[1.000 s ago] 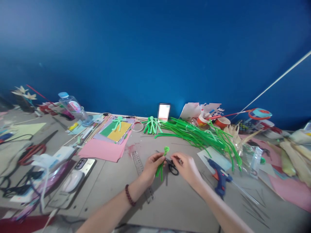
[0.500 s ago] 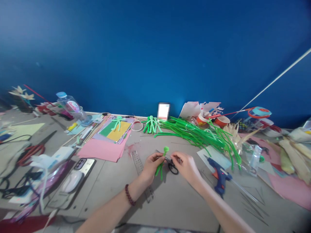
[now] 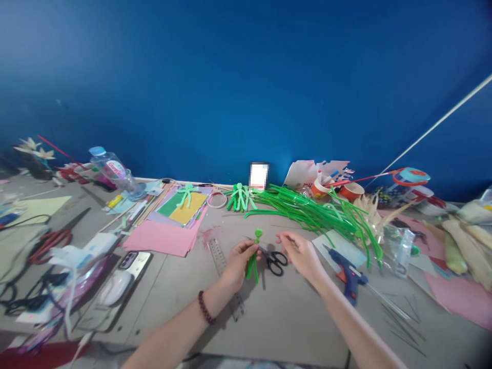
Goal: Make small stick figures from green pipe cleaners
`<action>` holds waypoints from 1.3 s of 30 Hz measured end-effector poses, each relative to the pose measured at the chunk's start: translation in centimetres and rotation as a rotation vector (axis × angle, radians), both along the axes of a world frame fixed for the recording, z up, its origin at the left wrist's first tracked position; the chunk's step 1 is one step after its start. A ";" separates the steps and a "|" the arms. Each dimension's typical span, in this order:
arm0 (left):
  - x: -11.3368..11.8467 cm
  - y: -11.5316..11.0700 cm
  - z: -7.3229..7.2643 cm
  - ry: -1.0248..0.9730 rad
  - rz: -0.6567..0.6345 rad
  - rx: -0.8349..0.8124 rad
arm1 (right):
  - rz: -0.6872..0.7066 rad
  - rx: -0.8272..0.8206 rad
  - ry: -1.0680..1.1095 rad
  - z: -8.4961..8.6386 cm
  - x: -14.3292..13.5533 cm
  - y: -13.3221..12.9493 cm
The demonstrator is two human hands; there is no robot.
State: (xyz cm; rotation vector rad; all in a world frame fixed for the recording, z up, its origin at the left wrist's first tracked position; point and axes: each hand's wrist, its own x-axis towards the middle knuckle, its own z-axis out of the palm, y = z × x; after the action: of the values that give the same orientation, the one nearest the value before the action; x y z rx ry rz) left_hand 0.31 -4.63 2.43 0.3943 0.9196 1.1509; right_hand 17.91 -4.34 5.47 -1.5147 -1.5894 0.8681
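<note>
My left hand (image 3: 242,259) is closed, thumb and fingers pinching a small green pipe-cleaner figure (image 3: 259,233). The figure is upright, with a coiled round head above the fingers and several legs hanging below them. To its right, my right hand (image 3: 298,251) is raised over the table, apart from the figure. Its fingers are bent together at the tips; anything between them is too small to make out. Black-handled scissors (image 3: 277,263) lie on the table between the hands, their blades partly behind the left fingers. A clear ruler (image 3: 218,256) lies partly under my left forearm.
Long green pipe cleaners (image 3: 307,207) are heaped at the back, beside finished-looking green figures (image 3: 240,197). A blue glue gun (image 3: 348,277) lies to the right. Pink paper (image 3: 161,236), a phone (image 3: 100,307), red-handled scissors (image 3: 49,246) and a bottle (image 3: 115,169) are on the left.
My right hand has drawn back to the right, away from the figure, uncovering more of the scissors' handles. My left hand still holds the figure, shifted slightly left.
</note>
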 end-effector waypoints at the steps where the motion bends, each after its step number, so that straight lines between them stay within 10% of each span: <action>1: 0.0 0.0 0.0 0.002 -0.004 0.000 | 0.008 -0.004 -0.009 0.0 0.0 0.0; 39: 0.1 -0.3 0.1 -0.033 -0.018 -0.006 | 0.038 -0.040 -0.018 -0.4 -0.8 -0.2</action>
State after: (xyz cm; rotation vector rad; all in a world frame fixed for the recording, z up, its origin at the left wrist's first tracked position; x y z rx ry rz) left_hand 0.43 -4.89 2.48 0.3771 0.8886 1.1352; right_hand 17.11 -4.57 5.09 -1.5289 -1.6273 0.9149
